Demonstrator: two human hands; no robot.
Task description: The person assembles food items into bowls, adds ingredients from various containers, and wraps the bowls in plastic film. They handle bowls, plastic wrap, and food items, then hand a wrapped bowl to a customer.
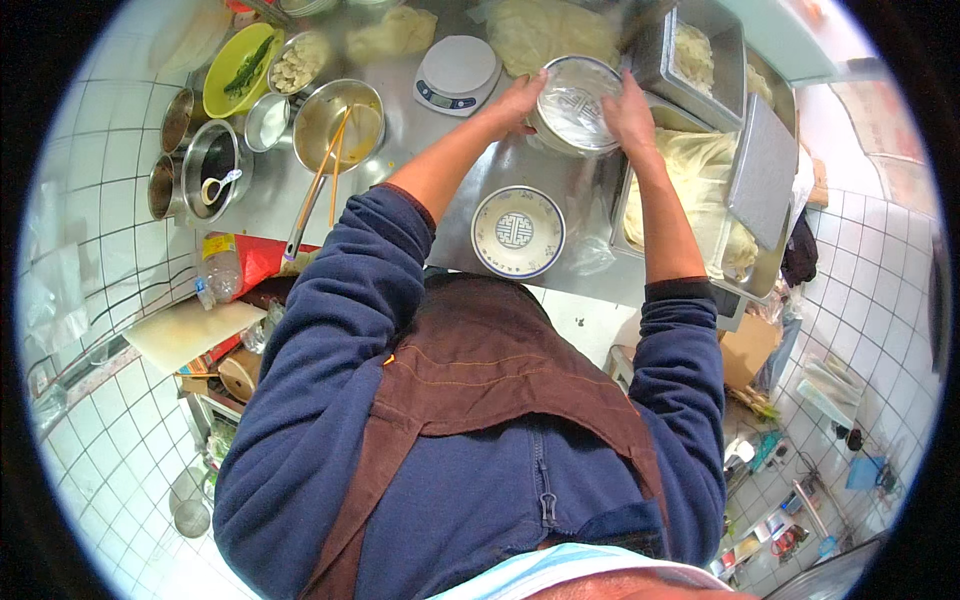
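Observation:
A patterned bowl (577, 94), its inside shiny with what looks like clear plastic film, is between my hands above the steel counter. My left hand (521, 105) grips its left rim. On the opposite side, my right hand (628, 116) has its fingers over the rim and partly inside; the fingertips are hard to make out. Whether this is one bowl or a stack, I cannot tell. Closer to me, a second bowl (517, 231) with a blue rim and a blue geometric emblem sits upright on the counter. Crumpled clear plastic (592, 255) lies just right of it.
A digital kitchen scale (456, 75) stands behind my left forearm. Leftward are a saucepan (307, 146) with chopsticks, a steel bowl of dark liquid (206, 161) and a yellow-green bowl (217, 75). Steel pans of dough (679, 172) flank my right arm; more dough (551, 34) lies behind.

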